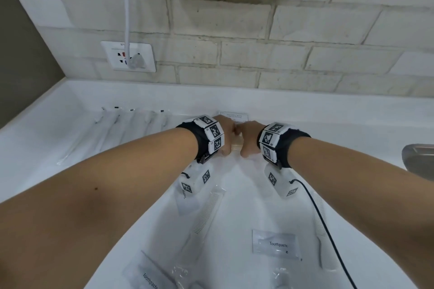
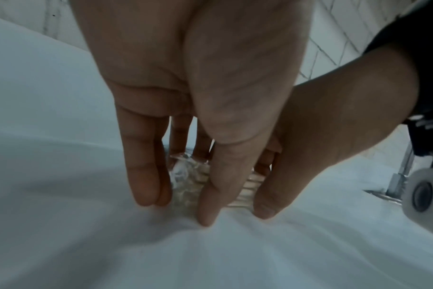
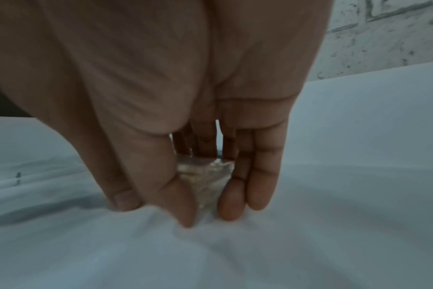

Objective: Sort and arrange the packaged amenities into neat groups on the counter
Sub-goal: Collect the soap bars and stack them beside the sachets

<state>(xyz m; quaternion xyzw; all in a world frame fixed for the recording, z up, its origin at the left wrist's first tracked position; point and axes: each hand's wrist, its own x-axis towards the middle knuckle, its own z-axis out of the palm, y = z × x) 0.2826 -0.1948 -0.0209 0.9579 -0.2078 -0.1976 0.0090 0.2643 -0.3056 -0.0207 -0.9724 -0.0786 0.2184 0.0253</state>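
My two hands meet at the middle of the white counter (image 1: 328, 124). Between them stands a small bundle of clear-wrapped, pale yellowish packets (image 1: 236, 146). My left hand (image 1: 227, 149) pinches the bundle's left end (image 2: 185, 185) between thumb and fingers (image 2: 146, 187), with the tips on the counter. My right hand (image 1: 244, 150) pinches the other end (image 3: 205, 181) in the same way, its thumb (image 3: 178, 199) at the front. A printed shampoo sachet (image 1: 233, 117) lies just behind the hands.
Several wrapped toothbrushes (image 1: 131, 124) lie in a row at the back left. Toothpaste sachets (image 1: 276, 245) (image 1: 150, 280) and wrapped combs (image 1: 206, 213) (image 1: 320, 225) are scattered at the front. A wall socket (image 1: 129, 56) is at the back left. A metal fixture (image 1: 418, 162) is at the right edge.
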